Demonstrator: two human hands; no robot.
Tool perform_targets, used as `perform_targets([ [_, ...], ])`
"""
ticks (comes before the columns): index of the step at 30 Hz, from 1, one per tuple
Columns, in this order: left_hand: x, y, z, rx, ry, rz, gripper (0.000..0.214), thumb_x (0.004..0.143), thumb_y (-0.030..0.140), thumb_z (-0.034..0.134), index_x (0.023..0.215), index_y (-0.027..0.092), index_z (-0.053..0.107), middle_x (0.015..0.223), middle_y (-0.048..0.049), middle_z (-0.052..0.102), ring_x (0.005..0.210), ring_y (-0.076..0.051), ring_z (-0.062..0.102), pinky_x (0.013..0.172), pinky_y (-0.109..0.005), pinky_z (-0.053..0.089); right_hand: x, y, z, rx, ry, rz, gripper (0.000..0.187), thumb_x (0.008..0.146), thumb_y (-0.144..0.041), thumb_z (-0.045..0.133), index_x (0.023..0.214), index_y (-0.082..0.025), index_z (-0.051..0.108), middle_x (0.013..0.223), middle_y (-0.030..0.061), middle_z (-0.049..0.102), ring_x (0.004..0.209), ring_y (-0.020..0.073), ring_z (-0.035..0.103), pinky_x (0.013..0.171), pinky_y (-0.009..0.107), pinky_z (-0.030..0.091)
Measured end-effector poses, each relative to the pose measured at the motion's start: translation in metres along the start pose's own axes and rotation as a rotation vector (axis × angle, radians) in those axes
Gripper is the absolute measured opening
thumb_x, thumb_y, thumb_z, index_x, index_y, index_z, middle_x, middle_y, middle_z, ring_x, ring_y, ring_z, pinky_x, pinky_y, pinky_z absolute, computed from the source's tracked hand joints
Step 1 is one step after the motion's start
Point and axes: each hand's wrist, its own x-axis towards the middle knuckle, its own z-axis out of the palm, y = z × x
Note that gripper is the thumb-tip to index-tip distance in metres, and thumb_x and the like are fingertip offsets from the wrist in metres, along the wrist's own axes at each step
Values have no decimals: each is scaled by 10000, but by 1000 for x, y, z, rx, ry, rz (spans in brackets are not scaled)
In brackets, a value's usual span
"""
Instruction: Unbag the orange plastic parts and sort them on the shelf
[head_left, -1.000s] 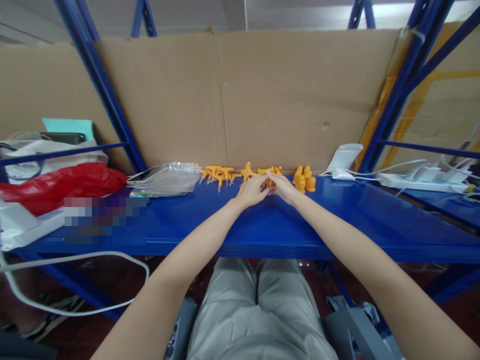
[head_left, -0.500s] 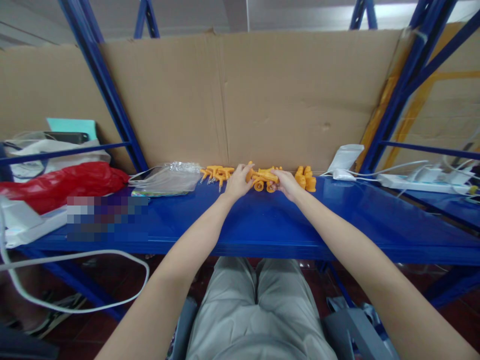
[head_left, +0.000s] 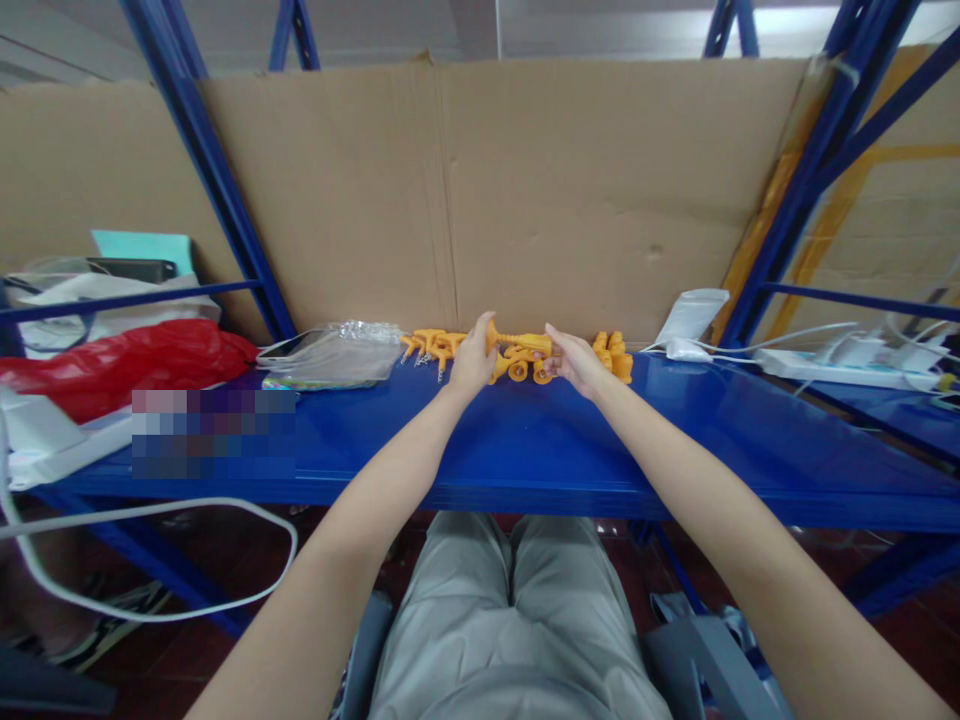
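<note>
My left hand (head_left: 474,362) is closed on the left end of an orange plastic piece (head_left: 529,341), which has a ribbed middle and a thicker right end. The fingers of my right hand (head_left: 576,362) close on that right end, so the piece lies level between both hands. Just below it, on the blue shelf (head_left: 517,440), are orange parts with round cup-like ends (head_left: 518,371). Left of my left hand lies a cluster of branching orange parts (head_left: 435,345) with silvery tips. Beside my right hand stand several chunky orange pieces (head_left: 615,358).
Clear plastic bags (head_left: 337,355) lie to the left, beyond them a red plastic bag (head_left: 135,360). A cardboard sheet (head_left: 562,200) walls the back. A white power strip (head_left: 847,368) with cables sits at the right; a white cable (head_left: 187,507) loops off the left front edge.
The orange piece between my hands has risen slightly and now shows its ribbed middle above the other parts. Both hands have shifted only a little.
</note>
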Motion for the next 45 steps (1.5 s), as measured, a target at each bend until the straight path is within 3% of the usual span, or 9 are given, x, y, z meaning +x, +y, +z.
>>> perform_targets([
  [7, 3, -5, -1, 9, 69, -25, 602, 851, 86, 488, 1421, 264, 410, 1320, -98, 623, 1213, -256, 603, 1040, -388, 482, 1, 1, -3, 6, 29, -13, 330, 900, -520, 598, 843, -196, 607, 882, 90, 693, 568, 109, 571, 596, 286, 485],
  [14, 3, -6, 1, -9, 66, -6, 586, 855, 79, 499, 1410, 245, 408, 1296, -105, 632, 1205, -266, 610, 1042, -438, 488, -1, -4, -3, -85, 49, -21, 344, 896, -484, 623, 727, -191, 564, 836, 87, 688, 532, 85, 531, 538, 240, 451],
  [22, 3, -9, 3, 2, 42, 1, 545, 857, 79, 514, 1376, 225, 432, 1330, -129, 614, 1248, -277, 586, 1079, -444, 461, 0, -2, -5, -172, 33, -63, 124, 904, -309, 635, 910, -191, 597, 710, -1, 599, 534, 82, 510, 529, 207, 425],
  [25, 2, -8, 1, -11, 52, -16, 552, 841, 67, 510, 1363, 228, 435, 1322, -117, 621, 1220, -278, 605, 1056, -444, 475, 4, 3, -8, -260, 15, -155, 134, 868, -256, 648, 975, -204, 586, 725, -17, 592, 577, 105, 537, 574, 231, 457],
  [30, 1, -2, 0, -53, 44, -66, 552, 825, 55, 510, 1356, 192, 447, 1271, -132, 641, 1168, -284, 629, 1014, -432, 489, 14, 13, -19, -530, -6, -451, 214, 799, -194, 651, 997, -209, 570, 906, 12, 621, 756, 146, 590, 801, 333, 504],
  [36, 1, -6, 8, -145, 103, -42, 567, 789, 50, 546, 1334, 183, 470, 1156, -119, 679, 1064, -260, 664, 960, -403, 509, 21, 19, -28, -754, 4, -643, 294, 789, -198, 612, 1072, -211, 534, 1085, 70, 616, 785, 170, 589, 830, 393, 505],
  [40, 1, -9, 12, -171, 126, -19, 577, 782, 52, 548, 1338, 179, 459, 1167, -126, 670, 1052, -257, 665, 963, -407, 507, 19, 18, -26, -749, 63, -594, 326, 864, -345, 581, 1148, -197, 522, 1089, 95, 632, 822, 195, 616, 824, 391, 512],
  [45, 0, -6, 11, -162, 127, -41, 580, 777, 36, 557, 1330, 176, 450, 1182, -134, 658, 1075, -270, 658, 970, -430, 504, 15, 17, -23, -728, 55, -469, 276, 955, -414, 436, 1097, -213, 562, 988, 74, 660, 872, 219, 647, 845, 408, 520],
])
